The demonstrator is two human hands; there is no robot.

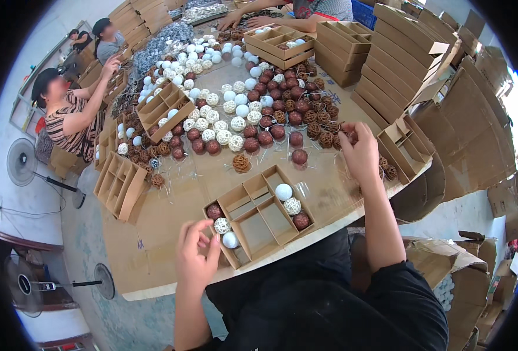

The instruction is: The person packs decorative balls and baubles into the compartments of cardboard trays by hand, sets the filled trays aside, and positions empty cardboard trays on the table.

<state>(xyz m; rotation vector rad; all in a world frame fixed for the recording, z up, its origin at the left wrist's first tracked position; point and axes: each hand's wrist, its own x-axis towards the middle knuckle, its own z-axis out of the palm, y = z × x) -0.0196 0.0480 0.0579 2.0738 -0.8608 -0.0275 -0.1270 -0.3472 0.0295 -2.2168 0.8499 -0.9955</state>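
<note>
In front of me lies a divided cardboard box (pixel 257 225). Its left column holds a dark red glitter ball (pixel 214 211), a white woven ball (pixel 222 226) and a smooth white ball (pixel 230 240). Another white ball (pixel 283 192), woven ball (pixel 292 206) and red ball (pixel 301 220) fill the right column. The middle compartments are bare. My left hand (pixel 197 253) is at the box's left side, thumb and fingers apart beside the white balls. At the right of the table, my right hand (pixel 359 151) has its fingers curled round a brown ball, mostly hidden, beside brown wicker balls (pixel 325 139).
Loose red, white and wicker balls cover the table's middle. Divided boxes (pixel 120 185) stand at the left, another box (pixel 405 149) at the right edge. Tall box stacks (pixel 396 64) rise at the far right. Co-workers (pixel 71 114) sit at the left and far side.
</note>
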